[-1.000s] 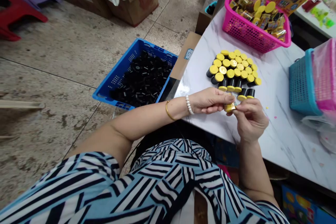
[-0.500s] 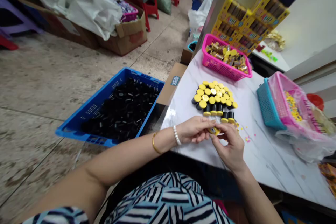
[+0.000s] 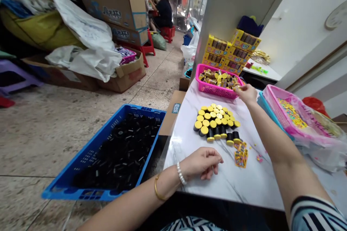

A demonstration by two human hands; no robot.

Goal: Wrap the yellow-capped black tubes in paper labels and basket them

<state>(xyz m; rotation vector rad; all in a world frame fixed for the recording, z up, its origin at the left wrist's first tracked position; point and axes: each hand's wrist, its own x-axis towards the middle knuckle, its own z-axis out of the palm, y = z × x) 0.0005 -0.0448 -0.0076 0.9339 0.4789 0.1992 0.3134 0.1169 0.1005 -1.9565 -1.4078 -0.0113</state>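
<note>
My left hand (image 3: 207,162) hovers over the near edge of the white table, fingers loosely curled and apart, holding nothing. My right hand (image 3: 248,94) reaches forward to the right end of a pink basket (image 3: 217,91). Its fingertips pinch a small yellow-labelled canister (image 3: 238,88), mostly hidden by the fingers. Similar wrapped canisters (image 3: 217,77) fill the basket. Between my hands and the basket stand several black canisters with yellow lids (image 3: 213,115); a few lie on their sides. A small pile of printed yellow-orange labels (image 3: 240,157) lies to the right of my left hand.
A blue crate (image 3: 94,131) of black pieces stands on the floor at left. Yellow display boxes (image 3: 240,55) are stacked behind the basket. At right sits a lined pink basket (image 3: 273,97) of colourful bits. A person (image 3: 162,9) sits far back near cartons (image 3: 114,5).
My hands, together on a yellow piece before, are now apart. The right one has moved forward to the pink basket; the left stays near the table edge. The camera view has tilted up.
</note>
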